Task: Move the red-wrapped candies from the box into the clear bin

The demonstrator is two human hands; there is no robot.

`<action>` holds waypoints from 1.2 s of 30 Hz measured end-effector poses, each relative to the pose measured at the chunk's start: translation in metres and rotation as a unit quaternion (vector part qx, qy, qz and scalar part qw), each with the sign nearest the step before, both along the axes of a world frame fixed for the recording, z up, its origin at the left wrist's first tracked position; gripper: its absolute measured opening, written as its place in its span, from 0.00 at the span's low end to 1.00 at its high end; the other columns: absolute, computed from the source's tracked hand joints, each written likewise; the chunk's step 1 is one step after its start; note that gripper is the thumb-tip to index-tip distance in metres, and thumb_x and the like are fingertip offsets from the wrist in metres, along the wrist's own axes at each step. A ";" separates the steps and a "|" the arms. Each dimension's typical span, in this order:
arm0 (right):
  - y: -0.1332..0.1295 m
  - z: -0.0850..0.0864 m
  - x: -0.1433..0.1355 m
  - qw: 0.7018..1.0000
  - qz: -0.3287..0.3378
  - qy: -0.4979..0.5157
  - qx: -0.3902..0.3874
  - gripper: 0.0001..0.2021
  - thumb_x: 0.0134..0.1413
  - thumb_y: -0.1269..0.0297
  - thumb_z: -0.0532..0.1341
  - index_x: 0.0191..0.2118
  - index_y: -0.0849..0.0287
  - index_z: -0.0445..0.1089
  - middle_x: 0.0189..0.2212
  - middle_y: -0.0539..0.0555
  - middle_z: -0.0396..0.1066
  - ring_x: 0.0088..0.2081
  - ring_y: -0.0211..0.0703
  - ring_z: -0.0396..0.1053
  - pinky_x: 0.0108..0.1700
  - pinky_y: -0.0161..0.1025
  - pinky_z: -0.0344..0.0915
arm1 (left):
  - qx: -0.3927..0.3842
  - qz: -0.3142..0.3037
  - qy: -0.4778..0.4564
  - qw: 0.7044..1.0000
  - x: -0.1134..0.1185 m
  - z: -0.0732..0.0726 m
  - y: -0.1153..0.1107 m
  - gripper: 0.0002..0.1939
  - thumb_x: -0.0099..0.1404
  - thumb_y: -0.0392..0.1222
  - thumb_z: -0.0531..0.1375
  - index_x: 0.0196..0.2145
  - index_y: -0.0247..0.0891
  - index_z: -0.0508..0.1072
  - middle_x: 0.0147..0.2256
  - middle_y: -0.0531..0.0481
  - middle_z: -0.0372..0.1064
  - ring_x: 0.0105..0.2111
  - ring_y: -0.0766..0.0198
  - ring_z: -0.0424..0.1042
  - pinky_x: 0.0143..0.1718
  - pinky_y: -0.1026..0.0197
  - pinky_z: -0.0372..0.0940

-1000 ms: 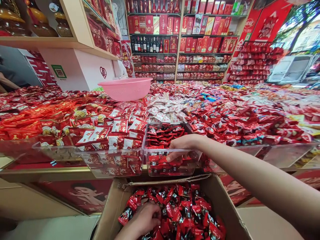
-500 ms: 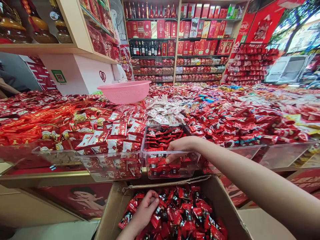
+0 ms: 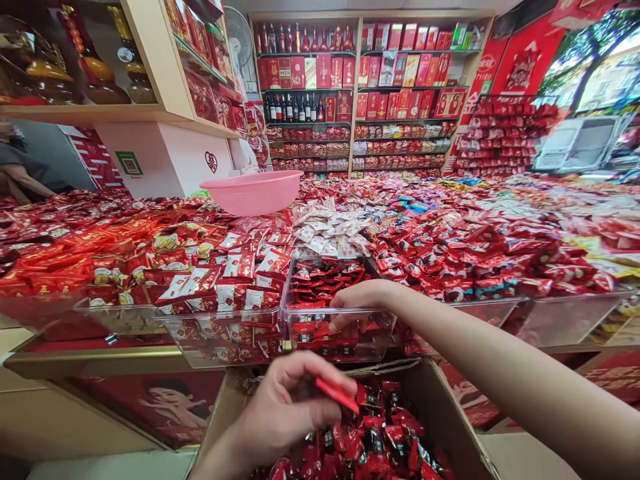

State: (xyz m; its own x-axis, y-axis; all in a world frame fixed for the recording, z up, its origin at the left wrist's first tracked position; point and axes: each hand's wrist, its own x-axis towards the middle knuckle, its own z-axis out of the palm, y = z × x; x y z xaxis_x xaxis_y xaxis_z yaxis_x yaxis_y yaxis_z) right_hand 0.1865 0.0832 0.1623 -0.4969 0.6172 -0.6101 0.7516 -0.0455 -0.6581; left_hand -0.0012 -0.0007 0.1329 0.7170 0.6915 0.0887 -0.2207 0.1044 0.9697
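We pinch 1 red packet (image 3: 337,395) in our half-curled left hand (image 3: 280,408), raised off the wrapped sweets (image 3: 373,433) in the cardboard box (image 3: 457,417), while beyond, our loosely curled right hand (image 3: 363,295) dips into the clear bin (image 3: 310,311), its hold unclear.

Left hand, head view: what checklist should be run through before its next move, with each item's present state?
1. Left hand has a red-wrapped piece between thumb and fingers: ok.
2. Piece's label readable: not ok, only a blurred red strip shows.
3. Right hand well away from the left: ok, it reaches into the clear plastic bin.
4. Right hand's grip on a piece: cannot tell, fingertips are partly hidden.
5. Cardboard box open at the top: ok.
6. Pink basket away from both hands: ok, it sits farther back.
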 end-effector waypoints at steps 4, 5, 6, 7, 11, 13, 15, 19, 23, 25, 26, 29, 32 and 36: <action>0.002 -0.003 -0.001 0.998 -0.028 0.027 -0.050 0.11 0.42 0.62 0.59 0.32 0.64 0.63 0.26 0.53 0.70 0.26 0.37 0.68 0.27 0.34 0.65 | 0.075 0.146 -0.079 0.983 0.032 0.060 0.037 0.06 0.50 0.33 0.60 0.28 0.38 0.67 0.31 0.53 0.69 0.33 0.67 0.68 0.36 0.64 0.62; 0.003 -0.004 -0.001 0.997 -0.035 0.031 -0.063 0.11 0.42 0.63 0.59 0.32 0.65 0.63 0.26 0.53 0.70 0.26 0.37 0.69 0.27 0.35 0.66 | 0.061 0.171 -0.080 0.980 0.041 0.066 0.048 0.06 0.50 0.32 0.60 0.28 0.38 0.66 0.29 0.54 0.68 0.30 0.69 0.68 0.33 0.67 0.63; 0.003 -0.004 -0.001 0.996 -0.041 0.035 -0.075 0.10 0.43 0.63 0.58 0.32 0.65 0.63 0.26 0.53 0.70 0.25 0.37 0.69 0.27 0.35 0.66 | 0.040 0.188 -0.067 0.979 0.049 0.069 0.059 0.06 0.50 0.33 0.59 0.28 0.38 0.66 0.28 0.55 0.67 0.26 0.72 0.67 0.28 0.69 0.62; 0.004 -0.004 0.000 0.995 -0.045 0.040 -0.083 0.10 0.43 0.64 0.58 0.32 0.65 0.62 0.26 0.54 0.70 0.25 0.37 0.69 0.27 0.35 0.66 | 0.026 0.209 -0.034 0.977 0.056 0.069 0.069 0.06 0.52 0.34 0.57 0.30 0.39 0.66 0.27 0.56 0.66 0.23 0.74 0.66 0.24 0.72 0.61; 0.006 -0.003 0.001 0.993 -0.047 0.052 -0.094 0.12 0.42 0.63 0.59 0.32 0.67 0.62 0.26 0.55 0.70 0.25 0.38 0.69 0.27 0.36 0.67 | 0.049 0.251 0.078 0.964 0.075 0.063 0.091 0.08 0.56 0.31 0.51 0.34 0.38 0.64 0.30 0.53 0.65 0.22 0.74 0.67 0.24 0.69 0.64; 0.005 -0.002 0.001 0.993 -0.050 0.054 -0.092 0.13 0.42 0.62 0.59 0.33 0.67 0.62 0.25 0.56 0.71 0.25 0.39 0.69 0.27 0.36 0.67 | 0.077 0.254 0.112 0.958 0.079 0.058 0.095 0.08 0.55 0.30 0.51 0.33 0.37 0.65 0.31 0.52 0.65 0.24 0.72 0.67 0.25 0.67 0.65; 0.003 0.000 0.001 0.993 -0.055 0.050 -0.089 0.13 0.43 0.62 0.58 0.33 0.68 0.62 0.25 0.56 0.71 0.25 0.40 0.69 0.27 0.36 0.67 | 0.110 0.253 0.161 0.948 0.082 0.053 0.099 0.08 0.52 0.29 0.53 0.30 0.36 0.67 0.31 0.51 0.66 0.26 0.70 0.67 0.25 0.67 0.65; 0.002 0.003 0.000 0.994 -0.053 0.034 -0.093 0.12 0.45 0.62 0.56 0.32 0.69 0.63 0.24 0.57 0.70 0.26 0.41 0.70 0.27 0.37 0.68 | 0.170 0.236 0.270 0.918 0.085 0.049 0.108 0.07 0.47 0.28 0.56 0.25 0.34 0.71 0.26 0.51 0.68 0.26 0.66 0.66 0.25 0.67 0.63; 0.003 0.001 0.003 0.995 -0.045 0.039 -0.079 0.13 0.44 0.62 0.57 0.32 0.69 0.63 0.25 0.57 0.71 0.26 0.41 0.70 0.28 0.37 0.68 | 0.204 0.225 0.343 0.889 0.084 0.055 0.108 0.12 0.48 0.28 0.54 0.31 0.35 0.71 0.27 0.51 0.67 0.24 0.68 0.66 0.23 0.69 0.62; 0.003 0.001 0.005 0.996 -0.042 0.040 -0.072 0.14 0.43 0.61 0.58 0.33 0.70 0.63 0.25 0.57 0.71 0.27 0.42 0.70 0.28 0.37 0.68 | 0.210 0.208 0.362 0.884 0.084 0.060 0.105 0.19 0.49 0.26 0.50 0.38 0.38 0.67 0.30 0.52 0.67 0.23 0.70 0.66 0.22 0.70 0.62; 0.002 0.001 0.005 0.996 -0.042 0.038 -0.071 0.15 0.43 0.61 0.58 0.33 0.70 0.63 0.25 0.58 0.71 0.27 0.42 0.70 0.28 0.37 0.68 | 0.212 0.195 0.372 0.883 0.084 0.062 0.102 0.21 0.48 0.25 0.48 0.40 0.39 0.66 0.29 0.52 0.66 0.23 0.71 0.65 0.22 0.70 0.63; 0.003 0.002 0.006 0.996 -0.037 0.021 -0.075 0.16 0.42 0.60 0.58 0.33 0.71 0.63 0.26 0.59 0.71 0.28 0.43 0.70 0.28 0.38 0.68 | 0.223 0.152 0.405 0.873 0.082 0.066 0.098 0.21 0.47 0.24 0.47 0.37 0.38 0.67 0.23 0.55 0.64 0.19 0.73 0.63 0.21 0.70 0.63; 0.005 0.000 0.006 0.996 -0.030 0.011 -0.086 0.17 0.42 0.59 0.58 0.34 0.71 0.63 0.26 0.59 0.71 0.29 0.44 0.70 0.29 0.38 0.68 | 0.259 0.115 0.437 0.853 0.078 0.068 0.102 0.15 0.44 0.27 0.52 0.30 0.37 0.68 0.18 0.58 0.61 0.16 0.73 0.61 0.17 0.71 0.59; 0.009 -0.004 0.006 0.994 -0.026 0.028 -0.104 0.17 0.42 0.59 0.58 0.34 0.70 0.63 0.27 0.59 0.70 0.28 0.43 0.70 0.28 0.39 0.68 | 0.318 0.100 0.476 0.814 0.074 0.068 0.113 0.08 0.40 0.31 0.57 0.23 0.35 0.69 0.18 0.57 0.62 0.18 0.71 0.61 0.17 0.71 0.55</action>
State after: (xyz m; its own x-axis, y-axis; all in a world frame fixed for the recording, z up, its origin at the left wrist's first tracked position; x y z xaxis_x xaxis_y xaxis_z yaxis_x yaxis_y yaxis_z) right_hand 0.1920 0.0917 0.1587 -0.5040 0.5065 -0.6996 0.7078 -0.2221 -0.6706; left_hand 0.0727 0.1127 0.2010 0.5487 0.8343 -0.0545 0.7113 -0.4316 0.5547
